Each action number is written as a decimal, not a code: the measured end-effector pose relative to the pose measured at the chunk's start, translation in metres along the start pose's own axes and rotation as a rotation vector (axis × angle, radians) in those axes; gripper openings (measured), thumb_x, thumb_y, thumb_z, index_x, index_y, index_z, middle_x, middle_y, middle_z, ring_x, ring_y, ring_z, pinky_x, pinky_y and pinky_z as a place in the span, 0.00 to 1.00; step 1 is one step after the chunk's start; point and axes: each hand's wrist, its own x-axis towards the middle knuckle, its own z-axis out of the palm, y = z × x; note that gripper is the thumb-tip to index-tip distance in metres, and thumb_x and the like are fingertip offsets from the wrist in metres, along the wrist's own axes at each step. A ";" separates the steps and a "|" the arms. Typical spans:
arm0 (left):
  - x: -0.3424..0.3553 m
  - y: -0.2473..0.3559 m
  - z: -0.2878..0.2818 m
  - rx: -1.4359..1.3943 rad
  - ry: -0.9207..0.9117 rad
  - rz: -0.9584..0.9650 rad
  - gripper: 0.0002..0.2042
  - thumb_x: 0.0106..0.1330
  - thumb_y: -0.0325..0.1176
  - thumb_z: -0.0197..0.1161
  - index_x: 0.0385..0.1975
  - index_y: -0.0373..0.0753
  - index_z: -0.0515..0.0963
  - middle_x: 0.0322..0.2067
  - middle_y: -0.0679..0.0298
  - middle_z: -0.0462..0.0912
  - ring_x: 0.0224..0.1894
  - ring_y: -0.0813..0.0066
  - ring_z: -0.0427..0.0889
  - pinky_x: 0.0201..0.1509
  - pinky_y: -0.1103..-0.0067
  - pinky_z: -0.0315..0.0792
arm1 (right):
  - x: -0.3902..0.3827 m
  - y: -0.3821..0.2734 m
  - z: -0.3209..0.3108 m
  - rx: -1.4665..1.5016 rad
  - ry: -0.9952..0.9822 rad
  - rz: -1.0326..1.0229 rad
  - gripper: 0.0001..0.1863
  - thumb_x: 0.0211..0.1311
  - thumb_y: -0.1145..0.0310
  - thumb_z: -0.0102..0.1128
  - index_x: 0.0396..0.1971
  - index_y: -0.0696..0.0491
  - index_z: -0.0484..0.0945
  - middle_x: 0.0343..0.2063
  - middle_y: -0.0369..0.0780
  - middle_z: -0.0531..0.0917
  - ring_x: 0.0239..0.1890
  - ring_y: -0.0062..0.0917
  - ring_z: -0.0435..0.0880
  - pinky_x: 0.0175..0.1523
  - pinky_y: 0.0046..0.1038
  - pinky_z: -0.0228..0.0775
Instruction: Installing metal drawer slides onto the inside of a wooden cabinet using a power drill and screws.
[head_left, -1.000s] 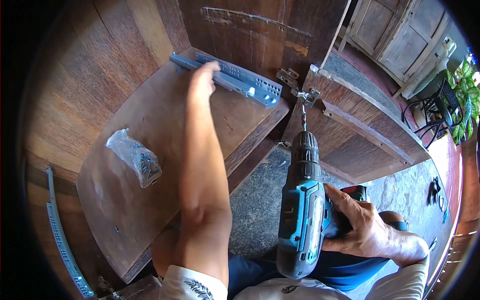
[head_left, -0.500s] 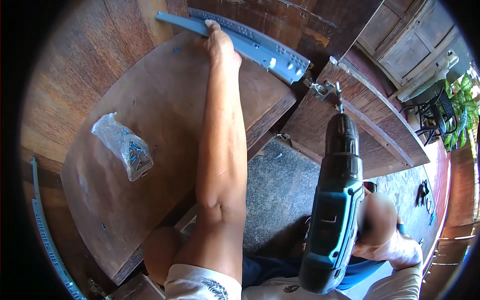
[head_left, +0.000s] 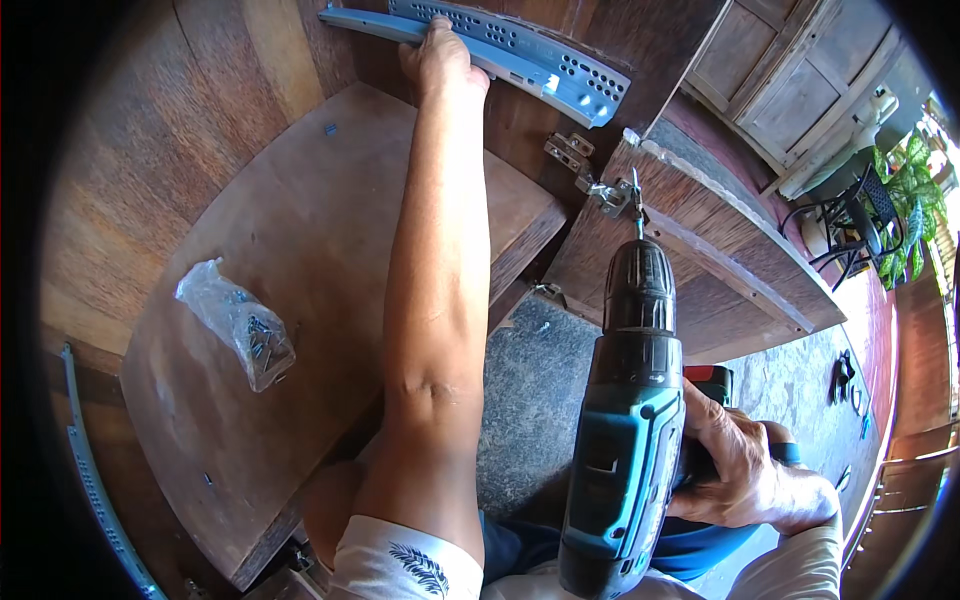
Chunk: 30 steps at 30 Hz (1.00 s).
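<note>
My left arm reaches across the wooden shelf board, and my left hand is closed round a grey metal drawer slide. The slide lies lengthwise along the dark wooden side panel, its perforated flange toward the wood. My right hand grips the handle of a teal and black cordless drill. A thin driver bit sticks out of its chuck and points away from me, in front of a metal hinge. The bit is apart from the drawer slide. Whether a screw sits on its tip is too small to tell.
On the shelf board lies a clear plastic bag of screws, with loose screws nearby. Another slide runs along the left wall. A hinged wooden door stands at the right. Beyond are a black chair and a plant.
The drawer slide now sits higher in view, its holed flange facing me more. The drill has shifted left, and my right hand's grip shows more fully. The whole view has tilted slightly.
</note>
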 end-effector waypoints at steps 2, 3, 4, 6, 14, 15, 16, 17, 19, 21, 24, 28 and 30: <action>-0.002 -0.001 0.000 -0.034 -0.007 -0.027 0.15 0.70 0.26 0.59 0.56 0.37 0.73 0.47 0.53 0.81 0.46 0.60 0.83 0.51 0.66 0.81 | -0.001 0.002 0.001 -0.003 0.009 -0.013 0.52 0.54 0.57 0.81 0.71 0.69 0.60 0.49 0.60 0.84 0.37 0.43 0.91 0.39 0.38 0.86; -0.003 0.000 0.000 -0.069 -0.013 -0.051 0.15 0.70 0.26 0.58 0.55 0.37 0.74 0.47 0.53 0.82 0.46 0.60 0.83 0.52 0.66 0.81 | -0.001 0.004 0.001 -0.008 0.020 -0.023 0.52 0.54 0.57 0.81 0.71 0.69 0.60 0.49 0.60 0.84 0.37 0.43 0.91 0.39 0.38 0.85; -0.004 0.001 0.000 -0.104 -0.019 -0.073 0.14 0.70 0.26 0.57 0.54 0.37 0.74 0.47 0.54 0.82 0.46 0.60 0.83 0.52 0.66 0.81 | -0.001 0.006 0.002 -0.013 0.030 -0.035 0.52 0.54 0.57 0.81 0.71 0.70 0.60 0.49 0.60 0.84 0.37 0.43 0.91 0.38 0.37 0.85; -0.005 0.005 0.000 -0.141 -0.020 -0.088 0.14 0.70 0.26 0.57 0.54 0.38 0.75 0.46 0.54 0.82 0.46 0.61 0.83 0.53 0.65 0.81 | -0.001 0.009 0.003 -0.017 0.034 -0.053 0.53 0.54 0.57 0.81 0.71 0.70 0.60 0.49 0.60 0.84 0.37 0.43 0.91 0.38 0.37 0.85; -0.025 0.012 -0.009 -0.143 -0.009 -0.016 0.15 0.70 0.27 0.56 0.55 0.39 0.76 0.47 0.56 0.82 0.47 0.62 0.82 0.57 0.63 0.80 | -0.002 0.014 0.004 -0.023 -0.024 -0.035 0.53 0.53 0.55 0.81 0.70 0.70 0.60 0.50 0.62 0.83 0.38 0.45 0.91 0.39 0.37 0.86; -0.027 0.012 -0.011 -0.103 0.010 0.004 0.15 0.70 0.27 0.56 0.56 0.39 0.76 0.47 0.56 0.82 0.48 0.62 0.82 0.57 0.63 0.80 | -0.001 0.014 0.006 -0.043 -0.017 -0.054 0.53 0.53 0.55 0.81 0.70 0.70 0.60 0.50 0.62 0.83 0.38 0.45 0.91 0.39 0.37 0.86; -0.027 0.011 -0.012 -0.102 0.015 0.004 0.15 0.70 0.27 0.56 0.56 0.39 0.76 0.47 0.56 0.82 0.48 0.62 0.82 0.57 0.63 0.80 | -0.001 0.014 0.007 -0.035 -0.028 -0.052 0.54 0.53 0.55 0.81 0.70 0.70 0.60 0.50 0.62 0.83 0.38 0.45 0.91 0.39 0.37 0.86; -0.026 0.010 -0.012 -0.117 0.009 0.022 0.15 0.70 0.27 0.56 0.56 0.39 0.76 0.48 0.56 0.82 0.48 0.62 0.82 0.57 0.63 0.80 | 0.000 0.014 0.009 -0.039 -0.031 -0.047 0.54 0.53 0.55 0.81 0.70 0.70 0.60 0.50 0.62 0.83 0.38 0.45 0.91 0.39 0.37 0.86; -0.017 0.005 -0.009 -0.150 -0.007 0.060 0.15 0.71 0.28 0.56 0.57 0.39 0.76 0.48 0.57 0.82 0.49 0.62 0.82 0.58 0.64 0.80 | 0.002 0.013 0.010 -0.047 -0.036 -0.043 0.54 0.53 0.54 0.81 0.70 0.70 0.61 0.51 0.62 0.83 0.38 0.45 0.91 0.39 0.37 0.86; -0.002 -0.004 -0.006 -0.164 -0.014 0.077 0.15 0.71 0.28 0.56 0.57 0.39 0.76 0.49 0.57 0.82 0.49 0.62 0.82 0.58 0.64 0.80 | 0.004 0.013 0.010 -0.048 -0.044 -0.046 0.54 0.53 0.54 0.81 0.70 0.70 0.61 0.51 0.62 0.83 0.38 0.45 0.91 0.39 0.37 0.86; 0.023 -0.021 -0.004 -0.158 0.012 0.176 0.15 0.72 0.29 0.57 0.57 0.38 0.76 0.50 0.57 0.82 0.50 0.61 0.82 0.58 0.64 0.80 | 0.006 0.013 0.011 -0.051 -0.050 -0.050 0.53 0.53 0.54 0.81 0.70 0.70 0.61 0.52 0.62 0.82 0.39 0.45 0.91 0.40 0.38 0.86; 0.045 -0.039 -0.005 -0.156 0.039 0.243 0.15 0.72 0.29 0.57 0.57 0.38 0.75 0.50 0.57 0.82 0.50 0.61 0.82 0.58 0.65 0.80 | 0.008 0.014 0.012 -0.053 -0.060 -0.052 0.53 0.53 0.54 0.81 0.70 0.70 0.61 0.53 0.62 0.82 0.39 0.45 0.91 0.40 0.38 0.86; 0.047 -0.043 -0.007 -0.167 0.033 0.223 0.15 0.72 0.29 0.56 0.57 0.38 0.75 0.51 0.57 0.82 0.50 0.61 0.82 0.58 0.65 0.80 | 0.008 0.014 0.012 0.013 -0.044 -0.035 0.53 0.53 0.54 0.81 0.70 0.70 0.61 0.53 0.62 0.82 0.39 0.45 0.91 0.40 0.38 0.86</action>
